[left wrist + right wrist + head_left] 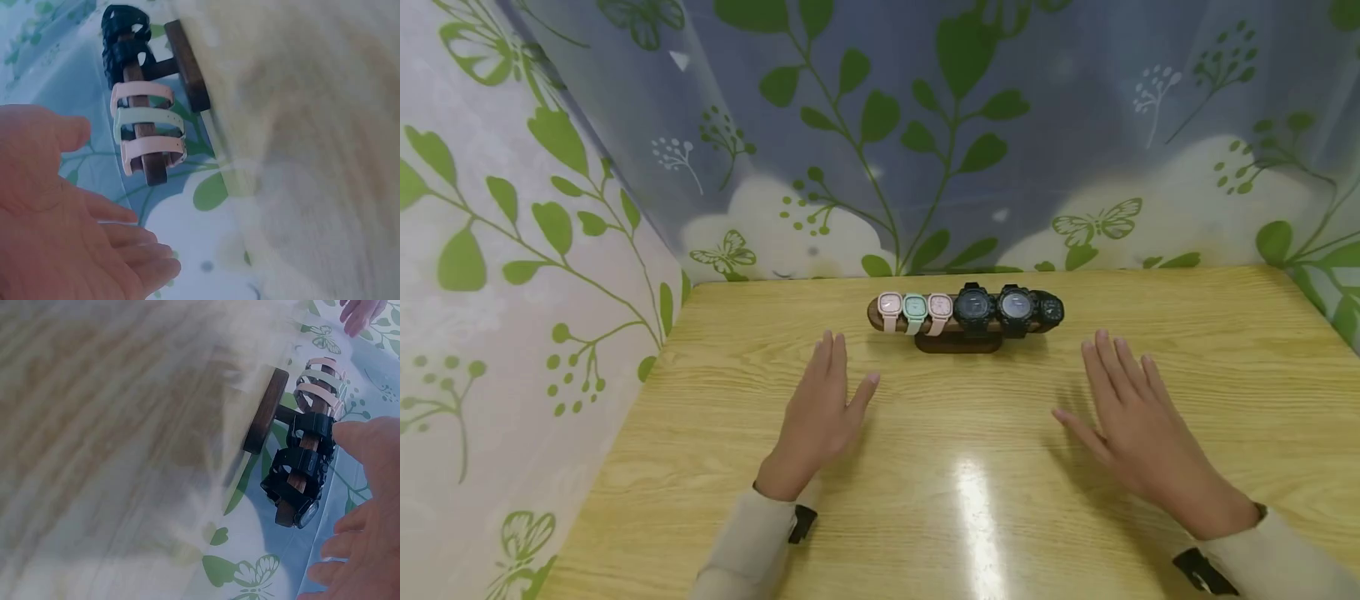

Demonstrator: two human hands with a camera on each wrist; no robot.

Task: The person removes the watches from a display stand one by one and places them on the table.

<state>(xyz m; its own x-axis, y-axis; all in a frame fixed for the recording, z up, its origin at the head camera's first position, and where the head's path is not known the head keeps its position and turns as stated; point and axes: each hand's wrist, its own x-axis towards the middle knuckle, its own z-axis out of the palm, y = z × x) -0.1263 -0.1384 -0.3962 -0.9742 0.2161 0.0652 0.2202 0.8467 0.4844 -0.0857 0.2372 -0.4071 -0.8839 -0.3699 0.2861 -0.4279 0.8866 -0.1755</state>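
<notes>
A dark wooden watch stand (958, 342) stands toward the back of the table with several watches strapped along its bar. From the left come a pink watch (890, 305), a mint green watch (915, 307) and a second pink watch (939, 307). Black watches (1016, 306) fill the right part. My left hand (820, 417) is held in front of the stand's left end, fingers straight and thumb apart, touching nothing. On the other side my right hand (1138, 433) is likewise straight-fingered and holds nothing. Both wrist views show the stand beyond the fingers.
The wooden table (880, 533) carries a bright light reflection in front. Behind it hangs a blue curtain (1075, 108) with green leaf and butterfly prints, and a similar patterned cloth (497, 333) rises at the left. Dark straps (802, 524) show at the sleeve cuffs.
</notes>
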